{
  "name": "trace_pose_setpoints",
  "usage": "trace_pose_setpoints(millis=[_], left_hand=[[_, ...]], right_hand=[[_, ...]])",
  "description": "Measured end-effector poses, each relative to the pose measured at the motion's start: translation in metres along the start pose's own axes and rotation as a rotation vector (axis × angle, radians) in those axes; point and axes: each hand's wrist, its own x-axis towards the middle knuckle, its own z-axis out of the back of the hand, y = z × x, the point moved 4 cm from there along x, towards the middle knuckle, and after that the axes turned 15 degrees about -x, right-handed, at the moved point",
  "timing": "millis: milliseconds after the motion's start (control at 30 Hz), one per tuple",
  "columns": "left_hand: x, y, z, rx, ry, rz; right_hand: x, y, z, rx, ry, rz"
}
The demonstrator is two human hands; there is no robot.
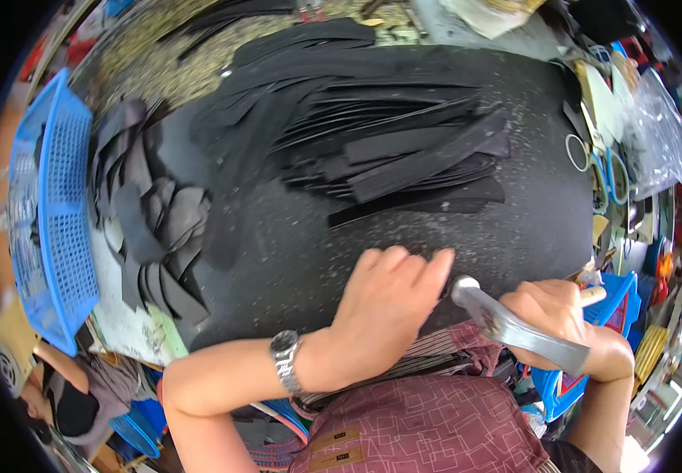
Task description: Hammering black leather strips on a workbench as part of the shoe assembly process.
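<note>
My right hand [544, 309] is closed round the pale wooden handle of a hammer [506, 319]. The hammer's grey metal head is raised near the front edge of a black work surface [546, 229], its round face towards my left hand. My left hand [392, 296], with a metal-band watch [286, 359] on its wrist, is by that edge with fingers curled and pinched. What its fingers hold, if anything, is hidden from this view. Beyond both hands lies a pile of long black strips [428, 162], some fanned and overlapping.
Grey and black offcuts [160, 221] heap at the left beside a blue plastic basket [69, 229]. Scissors [615, 175] and a clear plastic bag [660, 134] lie on the right. A blue crate [621, 303] stands near my right arm. Another person [69, 394] is at lower left.
</note>
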Motion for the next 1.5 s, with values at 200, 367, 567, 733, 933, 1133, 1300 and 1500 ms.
trace_pose_setpoints(millis=[200, 367, 567, 733, 933, 1133, 1300, 1500], left_hand=[[-0.01, 0.004, -0.004, 0.08, -0.194, -0.104], [-0.014, -0.005, -0.01, 0.349, 0.0, -0.347], [-0.012, -0.013, -0.011, 0.525, 0.119, -0.388], [-0.011, -0.004, -0.001, 0.212, 0.101, -0.251], [-0.025, -0.007, -0.002, 0.391, 0.103, -0.345], [-0.044, -0.009, -0.003, 0.696, 0.138, -0.475], [-0.056, -0.003, 0.016, 0.475, 0.141, -0.314], [-0.075, -0.001, 0.025, 0.489, 0.131, -0.334]], right_hand=[[0.006, -0.007, -0.012, 0.006, -0.003, 0.012], [0.02, -0.02, 0.002, 0.074, 0.056, 0.049], [0.032, -0.009, 0.003, -0.223, -0.011, 0.149], [0.033, 0.0, -0.002, -0.325, -0.04, 0.119], [0.03, 0.005, -0.007, -0.24, -0.112, 0.129], [0.038, 0.012, 0.001, -0.284, -0.145, 0.249], [0.046, 0.019, -0.009, -0.249, -0.085, 0.254], [0.056, 0.031, -0.01, -0.212, -0.111, 0.265]])
